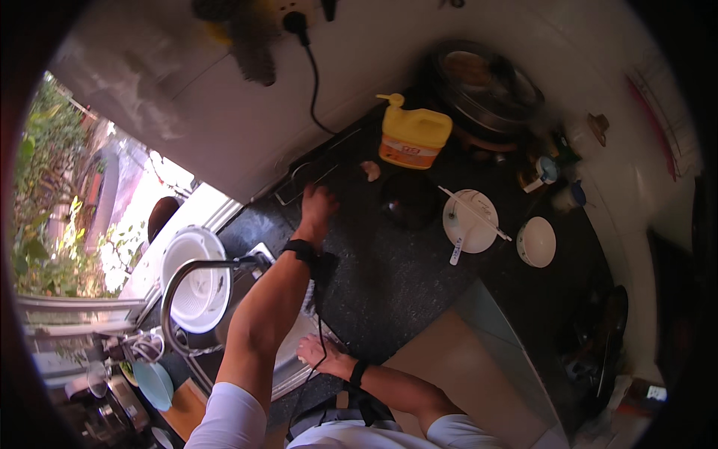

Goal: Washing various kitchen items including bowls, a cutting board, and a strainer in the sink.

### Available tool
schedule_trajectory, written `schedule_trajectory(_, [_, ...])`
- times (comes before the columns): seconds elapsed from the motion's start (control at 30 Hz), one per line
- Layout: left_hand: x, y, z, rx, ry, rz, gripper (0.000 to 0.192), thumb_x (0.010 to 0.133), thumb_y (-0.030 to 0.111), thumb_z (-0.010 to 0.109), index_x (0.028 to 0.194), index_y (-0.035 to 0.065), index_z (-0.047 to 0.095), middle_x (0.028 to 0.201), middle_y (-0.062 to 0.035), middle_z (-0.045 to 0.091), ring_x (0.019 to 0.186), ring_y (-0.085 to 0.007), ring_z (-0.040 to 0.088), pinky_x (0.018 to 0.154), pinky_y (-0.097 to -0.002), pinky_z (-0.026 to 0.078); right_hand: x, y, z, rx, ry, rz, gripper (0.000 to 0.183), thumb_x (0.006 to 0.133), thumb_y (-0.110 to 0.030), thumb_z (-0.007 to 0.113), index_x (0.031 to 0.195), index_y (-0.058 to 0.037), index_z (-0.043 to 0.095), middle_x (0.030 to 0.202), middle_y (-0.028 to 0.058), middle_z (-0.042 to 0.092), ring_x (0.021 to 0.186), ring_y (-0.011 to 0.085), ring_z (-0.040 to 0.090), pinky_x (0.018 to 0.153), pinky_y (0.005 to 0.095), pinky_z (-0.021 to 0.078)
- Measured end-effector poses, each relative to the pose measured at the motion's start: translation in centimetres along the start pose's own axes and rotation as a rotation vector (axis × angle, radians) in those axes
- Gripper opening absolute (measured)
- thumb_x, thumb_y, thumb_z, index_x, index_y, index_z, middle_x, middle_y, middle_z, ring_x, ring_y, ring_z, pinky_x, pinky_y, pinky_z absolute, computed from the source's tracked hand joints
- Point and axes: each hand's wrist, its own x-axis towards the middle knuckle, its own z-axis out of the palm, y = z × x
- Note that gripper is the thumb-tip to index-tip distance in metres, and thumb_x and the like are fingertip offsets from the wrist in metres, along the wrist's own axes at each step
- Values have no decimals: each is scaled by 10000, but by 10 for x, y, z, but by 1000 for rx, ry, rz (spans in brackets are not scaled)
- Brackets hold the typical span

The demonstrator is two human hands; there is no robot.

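Observation:
My left hand (320, 207) reaches over the dark speckled countertop (376, 280), close to a thin metal wire rack (289, 193) by the wall. Its fingers are blurred, and I cannot tell whether they touch the rack. My right hand (324, 354) is low at the near rim of the metal sink (291, 387). Something small and pale shows at its fingertips, too small to name. A dark cord crosses in front of that hand. The curved metal faucet (168, 303) arches left of my left forearm, before a white plastic basin (196, 280).
A yellow jug (416, 137) with a pump stands near a lidded pan (485, 90). Beside a round black object (409, 201) is a white bowl (471, 221) with chopsticks (477, 216) and a spoon (455, 252). A smaller bowl (537, 242) lies rightward. The window (90, 207) is at left.

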Motion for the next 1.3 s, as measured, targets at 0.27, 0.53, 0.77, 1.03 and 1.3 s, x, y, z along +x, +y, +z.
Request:
schedule_trajectory(0.27, [-219,64,-46,721,-745,265,359,962,237,552,1266,46,563,1129,-145,609,991,-227,626,833,-345,519,8,-7,-21,155,75,77,332,835,-274,623,1077,-47,640,1063,195,662,1042,334,624,878,464,486])
schedule_trajectory(0.53, [-393,91,-247,881,-583,120,385,950,200,557,1275,-3,524,1176,-173,576,1052,-294,589,909,-374,483,55,13,17,99,-237,409,311,870,-249,597,1088,-29,628,1021,217,672,990,359,648,850,407,502])
schedule_trajectory(0.77, [-517,29,-417,738,138,-59,351,961,203,567,1253,7,573,1167,-143,608,1041,-228,601,905,-332,484,131,7,42,866,-95,756,227,957,-157,506,1073,16,596,928,101,651,768,215,646,611,342,534])
schedule_trajectory(1.03, [-588,-41,-538,407,530,-148,356,944,231,579,1224,11,598,991,-110,681,927,-196,638,798,-315,515,182,-8,62,1071,-124,935,234,994,-326,497,1098,-156,619,826,0,632,608,156,532,508,279,437])
schedule_trajectory(1.3, [-626,-153,-610,-177,1367,-339,548,868,300,642,1325,44,482,1284,-130,561,1075,-250,591,781,-374,530,189,-57,55,1113,-354,997,347,913,-455,650,1037,-130,651,838,-8,643,636,141,540,608,302,482])
